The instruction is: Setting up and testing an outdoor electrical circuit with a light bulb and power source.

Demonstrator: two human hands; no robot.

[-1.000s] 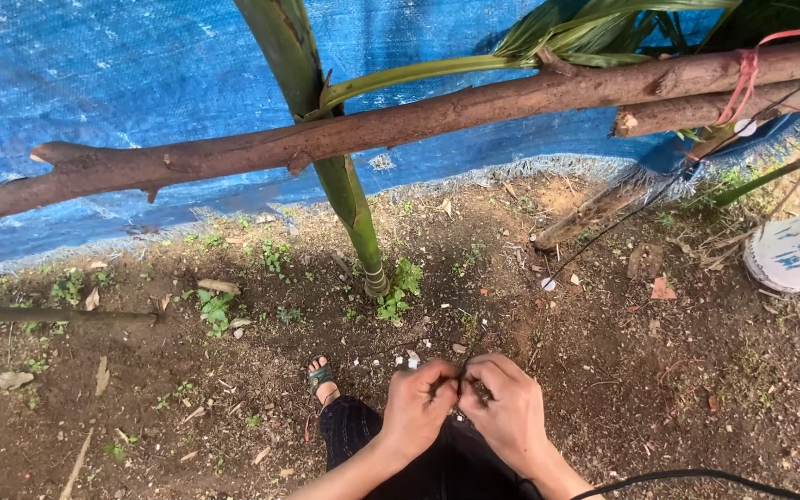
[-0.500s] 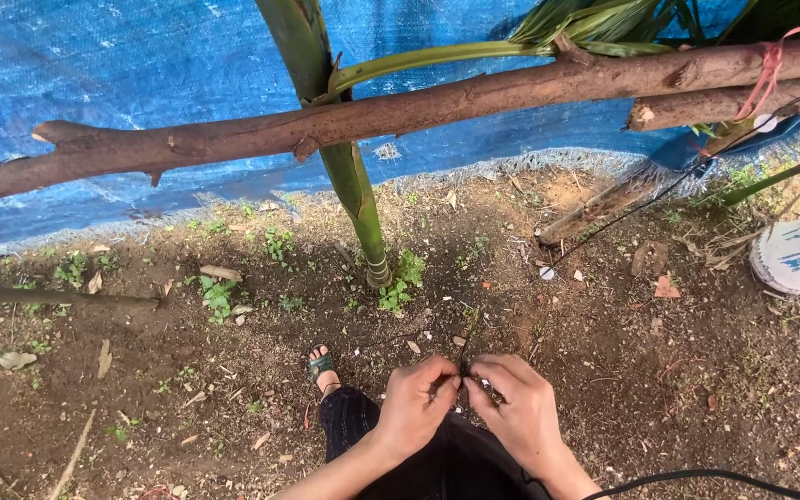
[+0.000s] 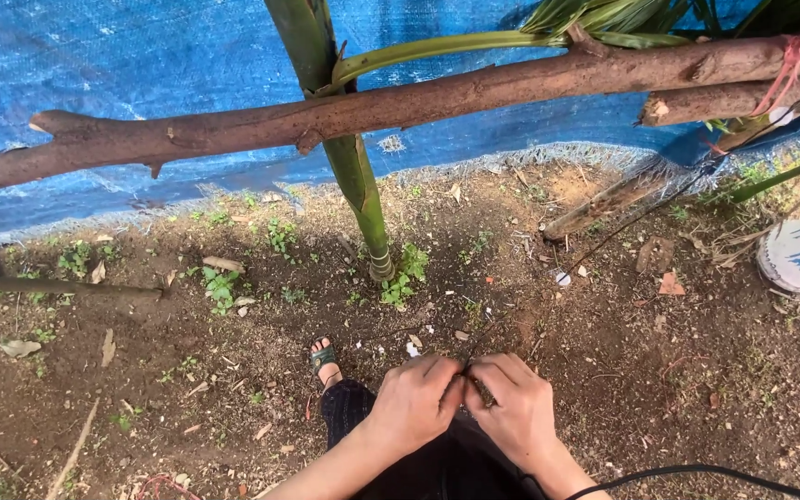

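1. Left hand (image 3: 416, 403): I saw it pinched shut on a thin dark strand (image 3: 480, 389), fingertips against the right hand's.
2. Right hand (image 3: 515, 407): likewise pinching the strand, low over my lap, so both could work it closely.
3. Strand: long axis ran away from me toward the green stalk (image 3: 354, 167).
4. Brown branch (image 3: 400, 102) lay crosswise before the blue tarp (image 3: 122, 65).

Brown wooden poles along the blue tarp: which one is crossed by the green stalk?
The long upper pole, spanning the frame; the green stalk crosses it. The shorter pole at right ends short of it.
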